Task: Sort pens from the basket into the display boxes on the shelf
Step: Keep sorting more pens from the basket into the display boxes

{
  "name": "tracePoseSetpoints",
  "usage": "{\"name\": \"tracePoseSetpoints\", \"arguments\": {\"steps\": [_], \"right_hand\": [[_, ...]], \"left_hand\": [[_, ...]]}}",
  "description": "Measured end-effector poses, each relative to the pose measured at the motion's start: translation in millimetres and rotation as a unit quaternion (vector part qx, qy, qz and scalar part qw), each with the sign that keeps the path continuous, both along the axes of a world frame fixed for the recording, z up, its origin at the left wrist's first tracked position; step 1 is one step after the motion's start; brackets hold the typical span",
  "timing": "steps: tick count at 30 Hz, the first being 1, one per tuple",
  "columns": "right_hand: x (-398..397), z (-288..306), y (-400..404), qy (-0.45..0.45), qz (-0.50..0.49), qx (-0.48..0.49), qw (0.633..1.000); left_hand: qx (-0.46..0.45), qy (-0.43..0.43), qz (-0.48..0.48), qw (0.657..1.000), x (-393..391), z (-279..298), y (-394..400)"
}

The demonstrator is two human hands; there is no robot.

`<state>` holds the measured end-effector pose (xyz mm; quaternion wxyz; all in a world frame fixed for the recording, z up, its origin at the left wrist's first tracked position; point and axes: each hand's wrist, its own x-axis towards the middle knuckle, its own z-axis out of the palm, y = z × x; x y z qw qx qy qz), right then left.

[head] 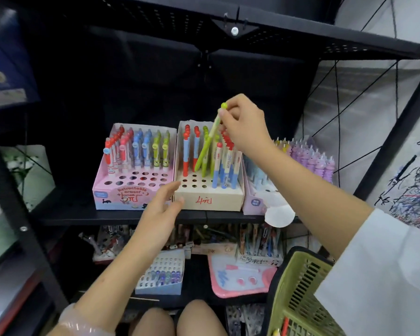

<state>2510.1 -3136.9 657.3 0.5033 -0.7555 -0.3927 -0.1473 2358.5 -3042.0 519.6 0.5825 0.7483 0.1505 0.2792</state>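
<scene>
— What can't you make out?
— The green basket (pixel 298 294) is cut off by the bottom edge, so its contents are mostly out of view. The right arm hides much of the purple box (pixel 255 202) at the shelf's (pixel 83 218) right end.
— And the print?
— The small label on the pink box (pixel 102 194) is too blurred to read. The lower shelf's boxes (pixel 159 272) sit in shadow, their pens indistinct.
— The green pen (pixel 207 144)?
— Its tip is hidden among other pens.
</scene>
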Motion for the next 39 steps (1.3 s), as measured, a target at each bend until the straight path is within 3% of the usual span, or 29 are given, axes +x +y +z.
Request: {"name": "tracePoseSetpoints", "arguments": {"steps": [3,12,19,26,29,31,34,39], "right_hand": [[8,-9,10,-0.03,-0.023,-0.105,0.994],[18,-15,12,-0.031,-0.036,-0.134,0.99],[16,-21,24,-0.149,-0.096,-0.315,0.933],[-9,-17,-26,-0.135,-0.028,-0.17,0.976],[-18,-40,-80,-0.161,-0.009,-0.152,0.975],[-19,-71,-123,-0.137,0.007,-0.202,0.97],[-13,-135,-193,-0.021,-0.001,-0.318,0.948],[1,-258,-305,0.15,-0.109,-0.476,0.859]], "left_hand": [[0.014,0.002,0.004,1.0,-6,-1,5],[0.001,0.002,0.001,1.0,-10,-3,7],[-0.004,0.004,-0.007,1.0,-11,-4,0],[-0.02,0.003,-0.069,0.997,-7,-13,-31],[-0.022,0.02,-0.114,0.993,6,-28,-66],[-0.015,0.041,-0.154,0.987,16,-42,-95],[-0.011,0.09,-0.23,0.969,32,-70,-139],[0.008,0.187,-0.307,0.933,56,-111,-196]]}}
